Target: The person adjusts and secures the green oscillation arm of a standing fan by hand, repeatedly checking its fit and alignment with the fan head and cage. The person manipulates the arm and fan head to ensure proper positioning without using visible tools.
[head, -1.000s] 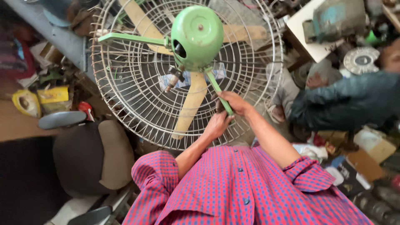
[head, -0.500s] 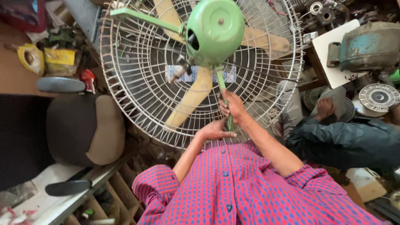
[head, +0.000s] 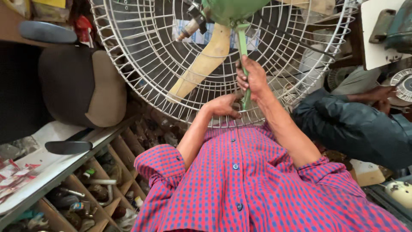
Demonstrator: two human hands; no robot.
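A large fan lies tilted in front of me, with a white wire guard (head: 141,64), cream blades (head: 206,60) and a green motor housing (head: 234,8) at the top edge. A thin green strut (head: 241,43) runs down from the housing to the guard's rim. My right hand (head: 253,77) is closed around this strut about halfway down. My left hand (head: 221,105) sits just below it, fingers curled on the guard wires by the strut's foot. My red and blue checked shirt (head: 257,184) fills the bottom of the view.
A brown and beige chair (head: 81,86) stands left of the fan. Below it is a white shelf (head: 56,167) over wooden compartments (head: 98,193) holding small parts. Another person in a dark jacket (head: 356,129) bends at the right among machine parts (head: 401,83).
The view has dropped and closed in, so the fan now fills the top. My right hand has slid higher along the green strut. My left hand stays by the rim.
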